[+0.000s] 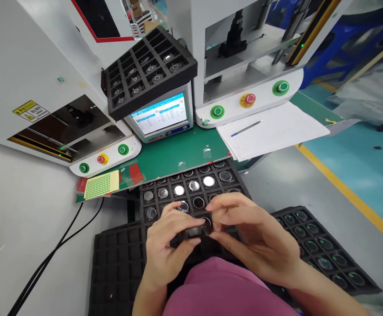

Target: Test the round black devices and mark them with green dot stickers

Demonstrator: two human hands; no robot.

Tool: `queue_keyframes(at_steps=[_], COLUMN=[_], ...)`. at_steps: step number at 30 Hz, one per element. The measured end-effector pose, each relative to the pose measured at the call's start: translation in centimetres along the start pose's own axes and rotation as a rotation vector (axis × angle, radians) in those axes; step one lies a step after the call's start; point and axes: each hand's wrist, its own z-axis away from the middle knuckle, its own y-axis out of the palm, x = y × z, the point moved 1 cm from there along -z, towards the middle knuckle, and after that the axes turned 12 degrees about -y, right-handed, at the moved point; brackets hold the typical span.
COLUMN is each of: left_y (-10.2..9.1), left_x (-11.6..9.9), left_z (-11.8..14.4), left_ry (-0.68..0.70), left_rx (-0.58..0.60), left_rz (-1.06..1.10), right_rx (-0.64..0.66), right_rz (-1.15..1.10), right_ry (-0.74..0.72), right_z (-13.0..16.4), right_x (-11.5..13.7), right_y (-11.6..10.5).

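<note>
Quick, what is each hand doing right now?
Left hand: closed on a small dark part, pinched in its fingers.
Right hand: closed on the same part from the other side, above the foam tray.

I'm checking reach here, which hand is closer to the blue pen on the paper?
Right. The right hand sits below the blue pen, nearly under it; the left hand is farther left. Both hold a small black part.
</note>
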Motion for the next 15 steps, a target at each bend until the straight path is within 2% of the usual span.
queue_keyframes(at_steps=[5,11,15], left_y=[0.06,0.04,-0.06], left_x=[0.21,0.3,0.33], left_z=[-0.17,-0.18,-0.23], left_ry=[0.016,0.008,-0.004], left_rx=[-0.037,-0.044,-0.023], left_rz=[0.009,0.009,0.02], right_rx=[-0.183,-0.235,-0.181], right_rz=[0.091,0.13,0.148], right_ry=[-0.085,-0.098,-0.106], right_z=[-0.13,0.23,0.28], right_x=[0.05,0.17,0.26], right_y=[0.86,1.0,0.71])
